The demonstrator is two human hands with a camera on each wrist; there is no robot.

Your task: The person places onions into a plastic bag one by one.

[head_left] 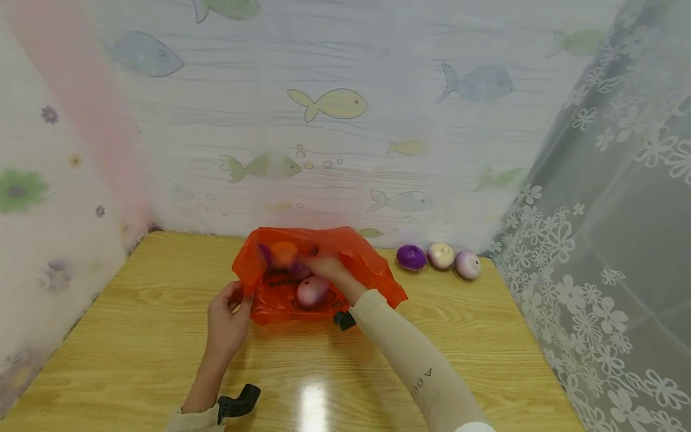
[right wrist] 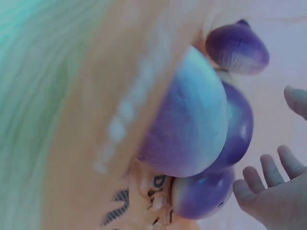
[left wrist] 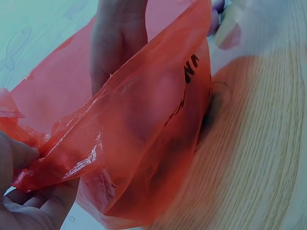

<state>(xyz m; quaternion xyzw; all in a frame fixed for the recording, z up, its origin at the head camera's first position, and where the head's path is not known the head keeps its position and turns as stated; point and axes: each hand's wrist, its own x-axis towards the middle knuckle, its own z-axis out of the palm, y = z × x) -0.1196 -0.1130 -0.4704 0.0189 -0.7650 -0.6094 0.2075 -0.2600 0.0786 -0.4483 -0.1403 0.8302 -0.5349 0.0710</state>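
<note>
A red plastic bag lies on its side with its mouth turned toward me. At the bag's left rim, my left hand pinches the plastic between thumb and fingers. My right hand reaches inside the bag, over the onions. A pale purple onion sits near the mouth, with darker ones behind it. In the right wrist view, several onions cluster beside the right hand, whose fingers are spread and hold nothing. The left wrist view shows the thin bag wall stretched from the left fingers.
Three more onions stand in a row at the table's back right corner, outside the bag. The wooden table meets a fish-patterned curtain at the back. A lace curtain hangs along the right edge.
</note>
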